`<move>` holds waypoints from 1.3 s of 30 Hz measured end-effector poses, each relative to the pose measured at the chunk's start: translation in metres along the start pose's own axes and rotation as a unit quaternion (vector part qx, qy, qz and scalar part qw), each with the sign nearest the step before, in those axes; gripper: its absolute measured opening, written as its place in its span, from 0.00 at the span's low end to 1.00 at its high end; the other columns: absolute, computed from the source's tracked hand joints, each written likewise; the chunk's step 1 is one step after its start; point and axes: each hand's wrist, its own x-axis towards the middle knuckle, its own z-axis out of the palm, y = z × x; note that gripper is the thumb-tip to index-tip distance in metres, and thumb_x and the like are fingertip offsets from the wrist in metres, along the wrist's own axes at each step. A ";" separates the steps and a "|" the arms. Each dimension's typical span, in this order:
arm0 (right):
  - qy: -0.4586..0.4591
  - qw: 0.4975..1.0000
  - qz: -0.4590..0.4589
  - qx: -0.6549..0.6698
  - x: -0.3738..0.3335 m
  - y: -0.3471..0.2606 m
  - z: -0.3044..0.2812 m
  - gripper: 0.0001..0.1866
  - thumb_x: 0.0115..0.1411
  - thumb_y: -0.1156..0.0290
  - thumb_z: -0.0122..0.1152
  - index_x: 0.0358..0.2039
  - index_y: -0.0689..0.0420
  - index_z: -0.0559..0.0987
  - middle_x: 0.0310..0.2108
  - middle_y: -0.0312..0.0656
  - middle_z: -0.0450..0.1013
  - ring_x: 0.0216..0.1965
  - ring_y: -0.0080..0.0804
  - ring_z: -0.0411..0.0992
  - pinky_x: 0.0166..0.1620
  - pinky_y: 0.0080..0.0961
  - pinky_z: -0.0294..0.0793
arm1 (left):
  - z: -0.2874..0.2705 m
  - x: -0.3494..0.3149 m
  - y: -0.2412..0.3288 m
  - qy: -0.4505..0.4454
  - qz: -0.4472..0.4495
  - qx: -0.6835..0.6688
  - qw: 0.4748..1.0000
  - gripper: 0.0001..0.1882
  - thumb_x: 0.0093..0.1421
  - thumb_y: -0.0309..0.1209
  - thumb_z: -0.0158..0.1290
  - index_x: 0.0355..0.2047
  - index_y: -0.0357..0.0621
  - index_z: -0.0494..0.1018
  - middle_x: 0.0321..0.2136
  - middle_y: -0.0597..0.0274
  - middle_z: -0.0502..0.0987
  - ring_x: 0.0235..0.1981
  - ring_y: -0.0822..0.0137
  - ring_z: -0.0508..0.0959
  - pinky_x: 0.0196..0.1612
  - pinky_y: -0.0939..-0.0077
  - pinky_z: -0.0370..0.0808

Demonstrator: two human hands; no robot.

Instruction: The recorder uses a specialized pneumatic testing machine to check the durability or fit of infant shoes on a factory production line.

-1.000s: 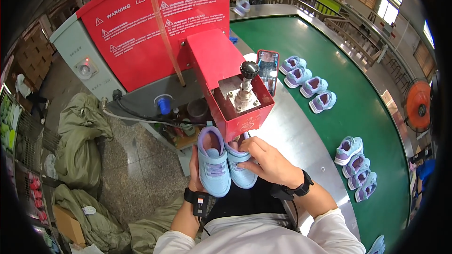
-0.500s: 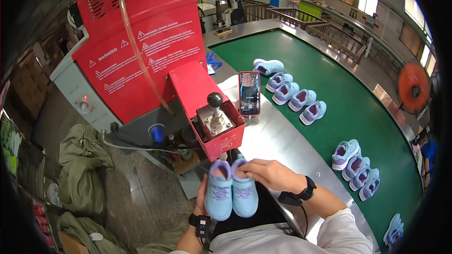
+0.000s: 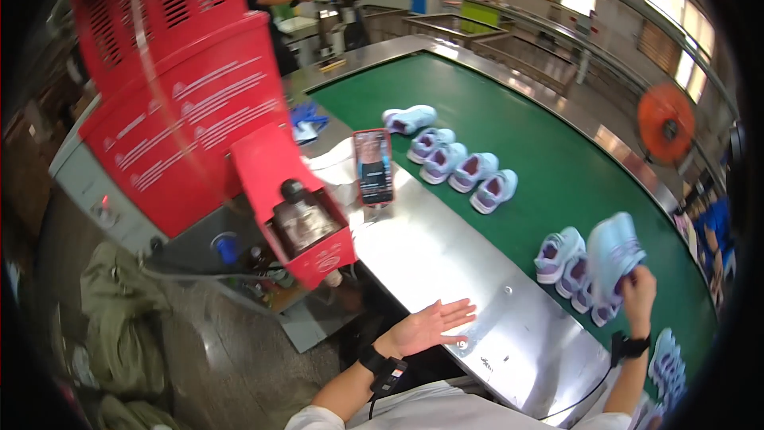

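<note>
Right grip (image 3: pixel 640 296) pinches a blue shoe (image 3: pixel 613 248), toe toward twelve o'clock; the left grip (image 3: pixel 426 330), farther off toward eight, is spread.

White shirt (image 3: pixel 438 408), black wrist straps (image 3: pixel 372 359), boxy black module (image 3: pixel 390 377), thin dark cables (image 3: pixel 591 394)

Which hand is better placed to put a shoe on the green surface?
Likely the right hand: it holds blue footwear over the green surface; the left hand is open, empty and farther away.
</note>
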 end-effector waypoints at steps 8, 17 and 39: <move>-0.013 0.892 0.361 -0.270 -0.037 0.275 0.010 0.15 0.49 0.64 0.64 0.33 0.62 0.80 0.35 0.56 0.77 0.39 0.55 0.76 0.45 0.43 0.76 | -0.016 0.027 -0.007 0.096 0.027 0.008 0.995 0.36 0.68 0.49 0.39 0.65 0.32 0.50 0.67 0.43 0.48 0.70 0.49 0.44 0.68 0.41 0.44; -0.182 0.945 0.230 -0.143 -0.008 0.114 0.044 0.30 0.53 0.41 0.58 0.24 0.61 0.82 0.24 0.53 0.77 0.31 0.51 0.77 0.35 0.42 0.75 | -0.010 0.020 -0.012 0.092 0.052 0.002 0.994 0.36 0.68 0.47 0.39 0.65 0.31 0.48 0.68 0.44 0.47 0.70 0.50 0.44 0.69 0.45 0.43; -0.126 0.975 0.100 -0.154 0.038 -0.025 0.180 0.20 0.50 0.53 0.63 0.27 0.61 0.80 0.30 0.55 0.77 0.35 0.55 0.76 0.39 0.46 0.75 | -0.009 -0.014 -0.031 0.032 0.057 -0.051 0.997 0.33 0.69 0.41 0.39 0.67 0.35 0.44 0.69 0.50 0.45 0.70 0.59 0.45 0.69 0.59 0.48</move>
